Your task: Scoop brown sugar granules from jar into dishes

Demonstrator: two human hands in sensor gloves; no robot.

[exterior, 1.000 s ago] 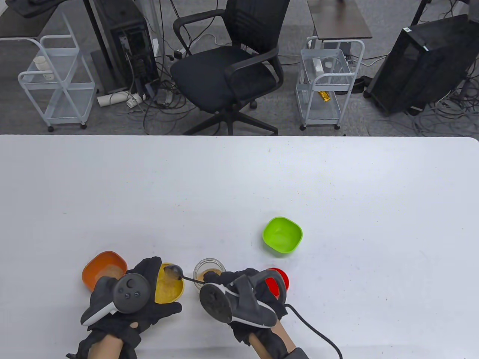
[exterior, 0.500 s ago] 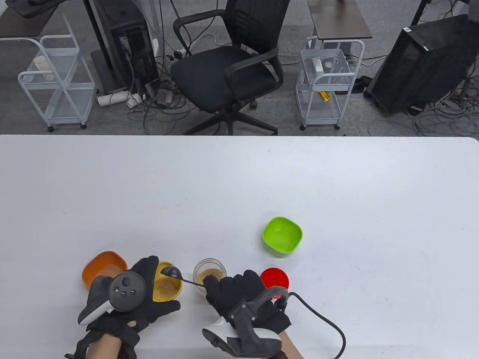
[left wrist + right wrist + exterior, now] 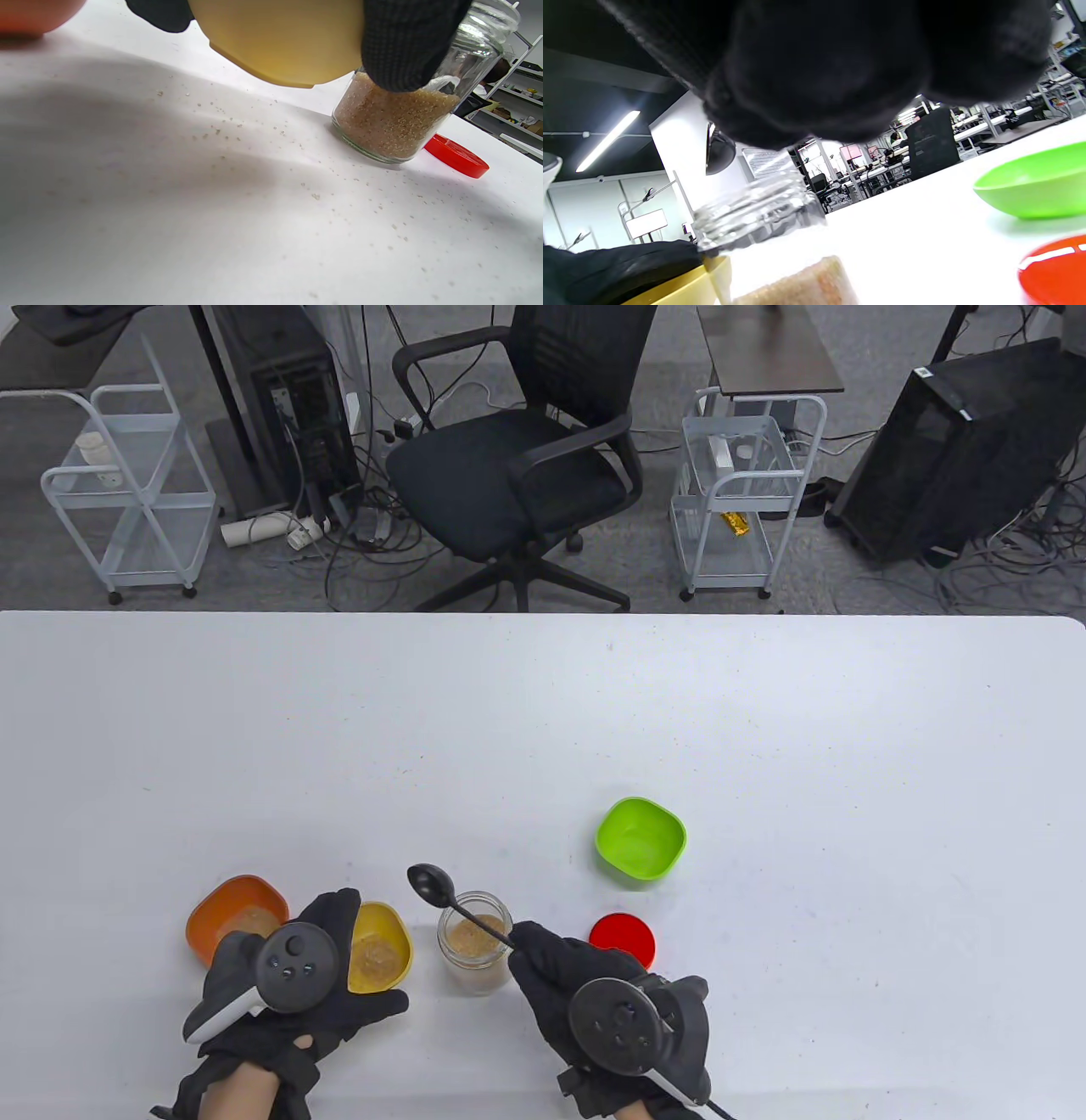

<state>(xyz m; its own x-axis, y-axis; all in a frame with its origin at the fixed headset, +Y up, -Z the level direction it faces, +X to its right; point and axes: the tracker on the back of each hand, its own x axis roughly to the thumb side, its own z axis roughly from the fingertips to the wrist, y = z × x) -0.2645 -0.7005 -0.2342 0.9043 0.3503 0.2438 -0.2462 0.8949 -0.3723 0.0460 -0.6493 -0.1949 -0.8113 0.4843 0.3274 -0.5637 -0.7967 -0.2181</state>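
Spoon (image 3: 450,899) slants over the open jar (image 3: 475,952), bowl far-left, handle pinched near-right by the right hand (image 3: 577,984). Left hand (image 3: 314,976) grips the yellow dish (image 3: 382,954), lifted off the desk (image 3: 764,729) just left of the jar. Orange dish (image 3: 233,912) sits far left, red lid (image 3: 624,937) right of the jar, green dish (image 3: 640,840) beyond.

Bright even overhead light in the table view, soft shadows on the white desk (image 3: 764,712), right wrist view blurred, dark fingers (image 3: 818,63) close, ceiling strip glare
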